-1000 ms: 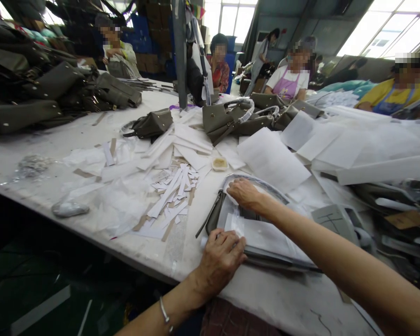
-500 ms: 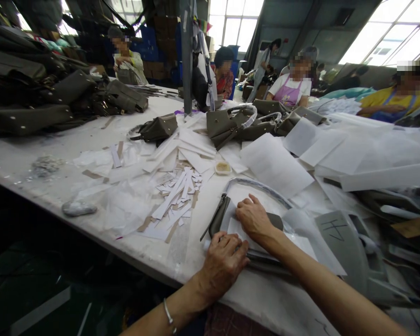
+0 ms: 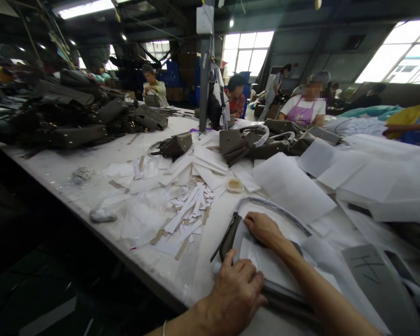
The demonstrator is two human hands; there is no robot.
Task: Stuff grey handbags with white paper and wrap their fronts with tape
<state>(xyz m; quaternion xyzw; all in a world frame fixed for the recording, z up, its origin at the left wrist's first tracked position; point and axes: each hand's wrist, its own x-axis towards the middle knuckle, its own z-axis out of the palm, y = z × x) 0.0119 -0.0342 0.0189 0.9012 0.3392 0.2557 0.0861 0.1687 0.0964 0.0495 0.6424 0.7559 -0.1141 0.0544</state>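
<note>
A grey handbag (image 3: 231, 231) lies flat near the table's front edge, covered by a white sheet of wrapping paper (image 3: 266, 261). Its wrapped curved handle (image 3: 266, 205) arcs just beyond it. My left hand (image 3: 240, 291) rests on the bag's near corner with fingers curled down onto the paper. My right hand (image 3: 266, 228) presses on the paper at the bag's upper part, fingers bent and held together.
White paper strips (image 3: 189, 212) and clear plastic bags (image 3: 143, 219) litter the white table (image 3: 91, 163). Grey handbags (image 3: 248, 140) and a dark pile of bags (image 3: 73, 116) lie farther back. White sheets (image 3: 294, 184) spread to the right. Several seated people work at the far side.
The camera has tilted up, so the scene sits lower in view. My right hand slid from the bag's handle end down onto the paper. My left hand stays at the near corner.
</note>
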